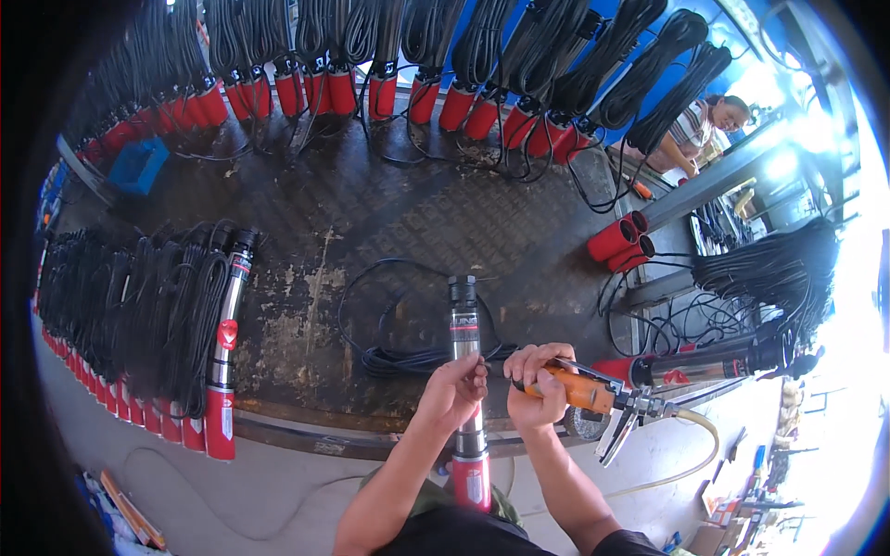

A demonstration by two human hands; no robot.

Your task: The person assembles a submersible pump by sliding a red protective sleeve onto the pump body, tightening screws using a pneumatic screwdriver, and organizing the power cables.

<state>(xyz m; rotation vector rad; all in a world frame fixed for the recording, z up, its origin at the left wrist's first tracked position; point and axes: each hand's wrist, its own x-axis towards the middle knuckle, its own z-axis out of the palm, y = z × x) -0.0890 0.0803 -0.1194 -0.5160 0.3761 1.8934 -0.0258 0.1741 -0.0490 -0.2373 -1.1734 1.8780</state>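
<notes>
Off to your left, a row of finished pumps (222,361) with coiled black cables lies on the dark worn bench (371,222); leave them undisturbed as you work. In front of you the cylindrical steel pump (466,371) lies lengthwise, black cap away from you, red base toward your lap, its black cable (399,357) looped just to its left. Your left hand (456,389) is closed around the steel barrel at mid-length: keep that grip firm so the body cannot roll. Your right hand (538,385) is wrapped tight around the orange pneumatic tool (584,391), whose tip meets the barrel beside your left fingers. Hold the tool square to the pump, keep your left fingertips away from the tip, and let the pale air hose (691,445) trail slack to the right.
</notes>
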